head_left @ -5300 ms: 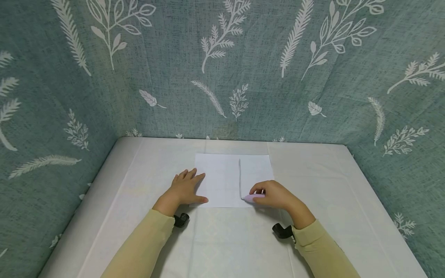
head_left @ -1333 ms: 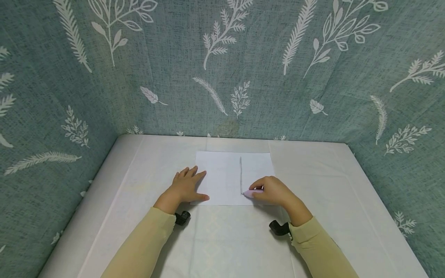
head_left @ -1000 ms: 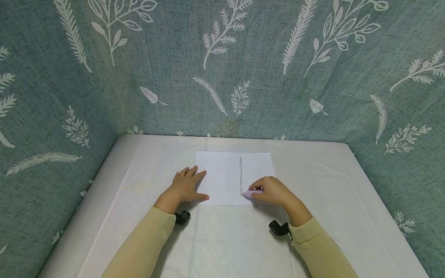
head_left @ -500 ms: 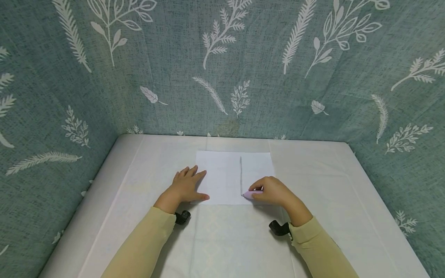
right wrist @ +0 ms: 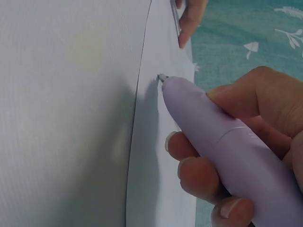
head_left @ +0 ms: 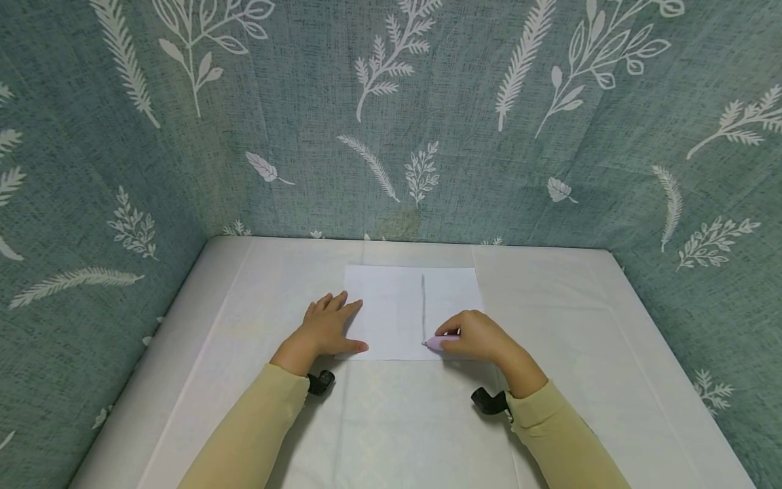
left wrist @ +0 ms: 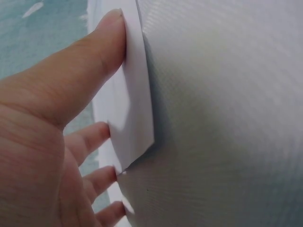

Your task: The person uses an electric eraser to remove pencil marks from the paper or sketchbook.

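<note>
Mid-frame, paper (head_left: 386, 305) lies on the table (head_left: 397, 428), left hand (head_left: 326, 331) on its left edge, pen (head_left: 439, 342) and right hand (head_left: 482, 338) at its lower right; curtain (head_left: 464, 170) behind, upper frame.

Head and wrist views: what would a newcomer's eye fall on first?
Probably the leaf-patterned teal backdrop filling the head view's upper half. Next, the lilac pen in the right hand, its tip at the near end of a grey line on the white paper. Then the left hand, fingers spread at the paper's left edge.
</note>
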{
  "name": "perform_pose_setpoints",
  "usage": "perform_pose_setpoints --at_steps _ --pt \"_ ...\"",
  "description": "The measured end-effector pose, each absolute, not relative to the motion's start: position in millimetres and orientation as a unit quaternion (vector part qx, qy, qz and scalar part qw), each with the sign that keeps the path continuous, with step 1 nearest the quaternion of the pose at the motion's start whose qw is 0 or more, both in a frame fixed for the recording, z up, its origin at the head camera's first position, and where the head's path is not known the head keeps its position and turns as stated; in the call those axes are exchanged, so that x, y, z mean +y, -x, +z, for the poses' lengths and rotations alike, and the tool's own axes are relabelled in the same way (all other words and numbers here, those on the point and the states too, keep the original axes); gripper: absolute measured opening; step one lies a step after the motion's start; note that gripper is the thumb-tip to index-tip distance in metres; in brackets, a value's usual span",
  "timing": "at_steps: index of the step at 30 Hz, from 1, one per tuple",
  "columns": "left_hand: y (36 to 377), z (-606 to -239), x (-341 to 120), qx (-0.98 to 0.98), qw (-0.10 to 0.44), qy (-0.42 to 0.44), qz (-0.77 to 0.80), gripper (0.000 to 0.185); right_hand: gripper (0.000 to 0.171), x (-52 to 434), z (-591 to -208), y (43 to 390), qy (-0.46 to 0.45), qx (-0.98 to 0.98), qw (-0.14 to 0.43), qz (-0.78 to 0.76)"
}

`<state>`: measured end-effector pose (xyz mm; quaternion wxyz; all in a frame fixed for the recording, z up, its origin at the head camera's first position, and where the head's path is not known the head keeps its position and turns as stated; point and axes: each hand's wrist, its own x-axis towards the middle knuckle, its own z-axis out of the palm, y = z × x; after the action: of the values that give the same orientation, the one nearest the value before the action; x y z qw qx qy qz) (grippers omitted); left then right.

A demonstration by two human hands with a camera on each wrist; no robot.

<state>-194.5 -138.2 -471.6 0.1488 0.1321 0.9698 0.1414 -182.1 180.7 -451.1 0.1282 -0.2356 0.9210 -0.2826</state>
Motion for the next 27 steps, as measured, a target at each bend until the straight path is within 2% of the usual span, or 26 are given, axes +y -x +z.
perform_pose_setpoints --at_steps 8,15,23,27 --pt "193.6 -470.3 -137.6 0.97 0.15 -0.128 0.141 0.097 0.015 180.1 -453.3 183.5 0.219 0.928 0.114 -0.281" --pt "192.3 -467.6 -136.3 0.969 0.156 -0.122 0.145 0.097 0.013 179.8 -453.2 184.1 0.23 0.919 0.123 -0.294" --pt "194.2 -474.5 -137.3 0.971 0.15 -0.125 0.136 0.098 0.015 179.7 -451.4 183.1 0.205 0.936 0.1 -0.267" --pt "194.1 -474.5 -138.0 0.97 0.148 -0.129 0.141 0.098 0.013 180.1 -451.4 182.8 0.209 0.932 0.111 -0.274"
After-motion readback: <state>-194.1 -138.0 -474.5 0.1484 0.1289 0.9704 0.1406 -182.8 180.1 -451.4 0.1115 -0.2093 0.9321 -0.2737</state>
